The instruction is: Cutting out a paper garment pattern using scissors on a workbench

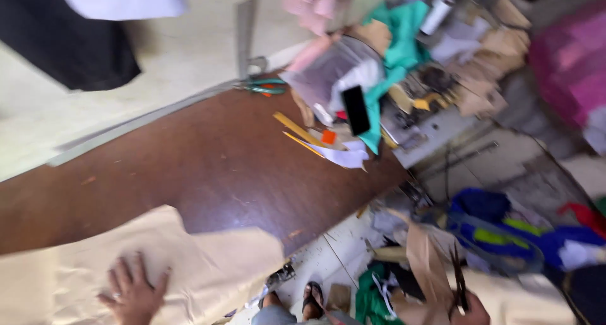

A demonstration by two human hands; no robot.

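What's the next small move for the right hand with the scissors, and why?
Probably bring the right hand and its scissors up to the tan paper. The left hand already presses that sheet flat on the brown table, while the scissors hang below the table edge.

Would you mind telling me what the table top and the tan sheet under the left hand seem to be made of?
Table top: probably wood or laminate, dark brown, with a dull sheen and small scuffs. Tan sheet: looks like matte brown paper, with stiff creased edges; blur leaves thin fabric possible. The left hand lies flat on it.
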